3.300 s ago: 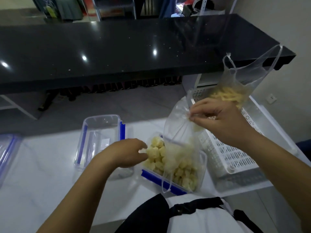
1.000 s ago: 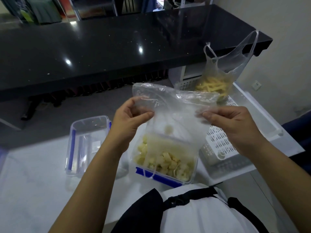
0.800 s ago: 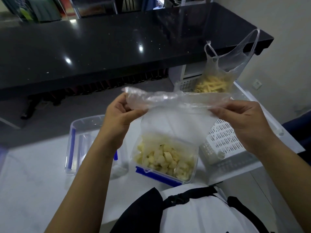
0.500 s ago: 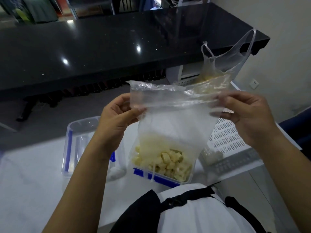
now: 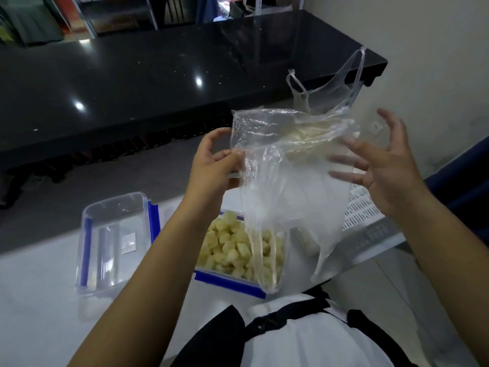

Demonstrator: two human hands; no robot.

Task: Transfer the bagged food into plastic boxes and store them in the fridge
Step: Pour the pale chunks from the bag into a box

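Release on the right side is the change: half a second ago both hands pinched the top corners of the emptied bag and held it stretched wide; now the right hand has let go and hovers just beside the film with its fingers spread and straight, holding nothing. The left hand alone pinches the bag's upper left edge between thumb and curled fingers, so the bag hangs slack and crumpled, its lower tails trailing over the full box. Across the last second the bag was lifted and shaken out above that box, and no pieces can be seen left inside the film. The pale chunks now lie heaped in the box, which stands open on the white surface at its near edge, a blue clasp along the front. That suggests the first transfer is finished and the bag is only waste to be put aside. Left of it stands a second clear box, which looks empty, with blue clasps on its sides. Behind the held bag, a second bag with upright handles sits in the white basket; its yellowish contents are only dimly visible through the film. That one likely goes into the empty box next, and the full box has no lid on yet, so closing and the fridge remain ahead.
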